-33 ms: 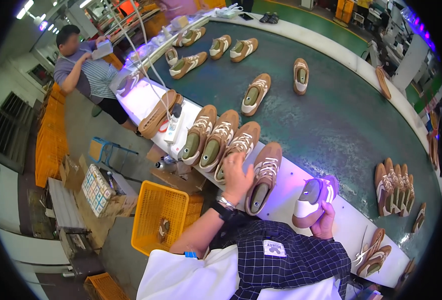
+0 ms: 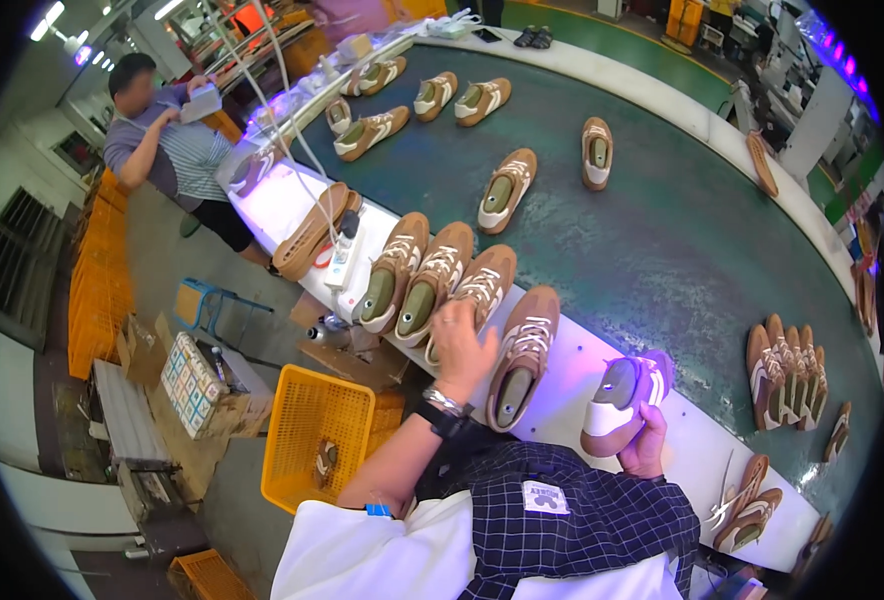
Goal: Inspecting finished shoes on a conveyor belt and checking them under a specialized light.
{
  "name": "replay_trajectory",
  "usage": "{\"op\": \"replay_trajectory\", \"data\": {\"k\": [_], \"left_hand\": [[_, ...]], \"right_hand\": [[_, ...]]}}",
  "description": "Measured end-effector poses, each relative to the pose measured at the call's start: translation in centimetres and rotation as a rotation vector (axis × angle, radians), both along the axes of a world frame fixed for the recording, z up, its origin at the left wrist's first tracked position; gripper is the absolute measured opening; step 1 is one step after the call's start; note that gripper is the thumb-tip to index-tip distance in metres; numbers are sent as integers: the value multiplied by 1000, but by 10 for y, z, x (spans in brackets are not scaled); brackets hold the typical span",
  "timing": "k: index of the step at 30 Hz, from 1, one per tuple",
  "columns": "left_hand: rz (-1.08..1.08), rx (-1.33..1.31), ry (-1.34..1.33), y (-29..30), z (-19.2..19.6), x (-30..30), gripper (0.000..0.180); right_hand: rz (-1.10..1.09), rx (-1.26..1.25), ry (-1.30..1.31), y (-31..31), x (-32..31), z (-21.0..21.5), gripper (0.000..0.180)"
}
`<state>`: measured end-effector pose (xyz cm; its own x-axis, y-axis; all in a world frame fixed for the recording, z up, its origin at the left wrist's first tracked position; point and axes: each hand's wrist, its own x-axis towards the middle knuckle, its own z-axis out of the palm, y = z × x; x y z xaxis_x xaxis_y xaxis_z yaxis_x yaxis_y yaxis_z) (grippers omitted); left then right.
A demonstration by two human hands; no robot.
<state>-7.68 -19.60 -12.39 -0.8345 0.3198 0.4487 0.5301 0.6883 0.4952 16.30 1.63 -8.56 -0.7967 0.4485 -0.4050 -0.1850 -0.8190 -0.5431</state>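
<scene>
My left hand [image 2: 462,345], with a watch on its wrist, lies fingers apart on the heel end of a brown sneaker [image 2: 484,282]. That sneaker is the third in a row with two more [image 2: 392,272] [image 2: 435,280] to its left. A fourth brown sneaker [image 2: 525,355] lies just right of the hand. My right hand [image 2: 647,448] grips a similar sneaker [image 2: 622,398] from below, tilted and lit purple, above the white bench [image 2: 582,375].
A curved green conveyor belt [image 2: 662,230] carries single sneakers [image 2: 507,188] [image 2: 596,152] and a packed group [image 2: 792,375] at the right. A yellow basket [image 2: 317,440] stands on the floor at lower left. Another person [image 2: 162,140] works at the far left, beside orange crates [image 2: 97,280].
</scene>
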Motion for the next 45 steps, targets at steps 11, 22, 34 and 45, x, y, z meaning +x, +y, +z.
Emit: {"op": "replay_trajectory", "data": {"k": [11,22,34,45], "left_hand": [[37,-157,-586,-8,-13,-8,98],[-259,961,-1459,-39,11,-30,72],[-869,875,-1574,66,96,23,104],[-1068,932,-1459,122,124,55,93]], "right_hand": [[-35,-15,-68,0,6,-3,54],[30,-27,165,16,15,5,69],[205,61,313,47,33,30,93],[27,-18,474,52,53,22,72]]}}
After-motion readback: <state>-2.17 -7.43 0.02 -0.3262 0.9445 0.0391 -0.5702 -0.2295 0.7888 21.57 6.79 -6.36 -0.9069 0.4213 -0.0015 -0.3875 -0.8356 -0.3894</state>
